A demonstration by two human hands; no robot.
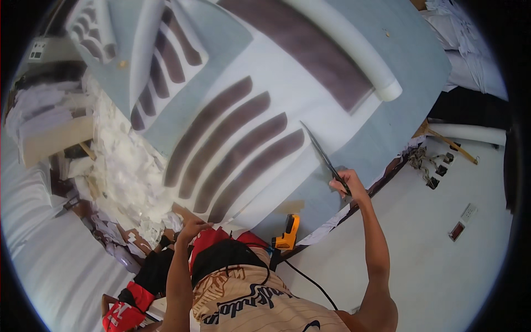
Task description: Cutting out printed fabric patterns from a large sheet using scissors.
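On the table lies a white sheet (265, 185) bearing several curved dark brown strips (249, 171). My right hand (349, 185) is wrapped round the handles of long dark scissors (323, 155). Their blades point up and left over the sheet, just right of the nearest strip, and look close together. At the sheet's near left corner my left hand (192, 227) pinches its edge, below the lower ends of the strips; some fingertips are hard to make out.
A partly rolled white sheet with a wide brown band (310, 55) lies farther back. Another curled sheet with brown strips (166, 61) is at far left. An orange and black tool (286, 233) sits at the near table edge. White scraps (124, 166) are heaped left. Someone in a red cap (121, 316) is lower left.
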